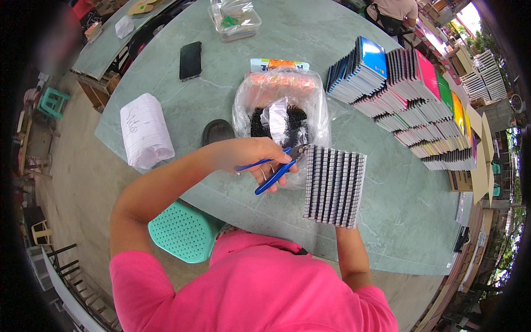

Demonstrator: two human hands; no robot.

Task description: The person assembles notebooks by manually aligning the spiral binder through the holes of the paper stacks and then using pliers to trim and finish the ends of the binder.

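Observation:
Blue-handled wire cutters [275, 176] are in my left hand [260, 150], its fingers bent round the spread handles. The metal jaws reach the upper left corner of a stack of spiral notebooks [334, 185], its rows of dark wire coils facing up. My right forearm [353, 252] runs up to the stack's lower edge; that hand supports the stack from beneath, its fingers hidden behind it. Just beyond the cutters lies a clear plastic bag [240, 108] with black coiled pieces [297, 117] and a crumpled white paper inside.
Tall rows of spiral notebooks [409, 105] with coloured covers stand at the right, beside a cardboard box [460, 181]. Left are a paper-wrapped bundle [146, 130], a black phone [190, 61] and a dark rounded object [218, 132]. A clear container [238, 27] sits far; a green stool [185, 232] stands near.

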